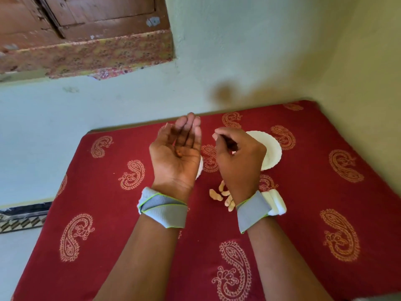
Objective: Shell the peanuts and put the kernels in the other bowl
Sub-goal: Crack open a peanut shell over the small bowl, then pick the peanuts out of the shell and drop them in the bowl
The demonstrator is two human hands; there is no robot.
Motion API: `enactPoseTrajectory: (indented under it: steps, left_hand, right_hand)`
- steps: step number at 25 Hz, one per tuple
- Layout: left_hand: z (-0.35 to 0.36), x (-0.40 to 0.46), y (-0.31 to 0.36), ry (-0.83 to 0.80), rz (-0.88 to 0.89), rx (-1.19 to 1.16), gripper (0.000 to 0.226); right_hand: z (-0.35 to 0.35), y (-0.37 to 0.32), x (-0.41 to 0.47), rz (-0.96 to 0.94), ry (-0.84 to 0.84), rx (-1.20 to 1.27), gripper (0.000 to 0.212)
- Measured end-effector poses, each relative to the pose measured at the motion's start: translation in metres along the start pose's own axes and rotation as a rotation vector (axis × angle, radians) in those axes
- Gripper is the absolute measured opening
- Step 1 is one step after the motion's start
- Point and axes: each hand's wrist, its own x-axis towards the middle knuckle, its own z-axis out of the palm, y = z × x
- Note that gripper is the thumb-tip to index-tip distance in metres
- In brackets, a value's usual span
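Forearms nearest you, both strapped in grey wristbands [165,208]. Your left hand [176,148] lies palm up, fingers relaxed and nearly straight, cupping one small reddish kernel [179,152] in the hollow. Judge it light, smooth, prone to roll: keep the palm level, or pinch it across its short sides to move it. Your right hand [237,153] is curled, thumb meeting fingertips; whatever it pinches is hidden, so that grip's load you cannot tell. Unshelled peanuts [221,195] lie loose on the red paisley cloth [303,224] below the right wrist. Shells look dry and brittle; press along the seam. White bowl [272,151] sits just behind the right hand; a second white rim [200,169] peeks from under the left.
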Motion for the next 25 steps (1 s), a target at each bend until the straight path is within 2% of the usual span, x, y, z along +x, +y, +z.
enactPoseTrajectory:
  steps: [3, 6, 10, 14, 16, 20, 23, 25]
  left_hand:
    - [0.027, 0.012, -0.037, 0.0, -0.043, 0.106, 0.034]
    - [0.045, 0.021, -0.07, -0.016, -0.069, 0.287, 0.029]
    - [0.052, 0.027, -0.094, -0.08, -0.028, 0.56, 0.027]
    - [0.049, 0.022, -0.087, -0.132, -0.006, 0.577, 0.031]
    - [0.043, 0.02, -0.072, -0.15, 0.021, 0.539, 0.03]
    - [0.017, 0.009, -0.034, -0.133, 0.12, 0.617, 0.029]
    - [0.0, 0.001, -0.008, -0.098, 0.165, 0.67, 0.029]
    - [-0.007, -0.002, 0.001, -0.101, 0.187, 0.695, 0.029]
  right_hand:
    - [-0.021, 0.015, 0.013, 0.152, 0.136, 0.035, 0.009]
    - [-0.039, 0.03, 0.023, 0.224, 0.221, 0.003, 0.013]
    - [-0.052, 0.042, 0.029, 0.255, 0.236, 0.019, 0.012]
    - [-0.053, 0.042, 0.029, 0.244, 0.21, 0.027, 0.012]
    - [-0.05, 0.035, 0.026, 0.228, 0.075, 0.045, 0.012]
    - [-0.04, 0.013, 0.015, 0.106, -0.377, -0.076, 0.008]
    - [-0.031, -0.002, 0.006, 0.139, -0.683, -0.325, 0.005]
    - [-0.027, -0.009, -0.002, 0.226, -0.761, -0.538, 0.007]
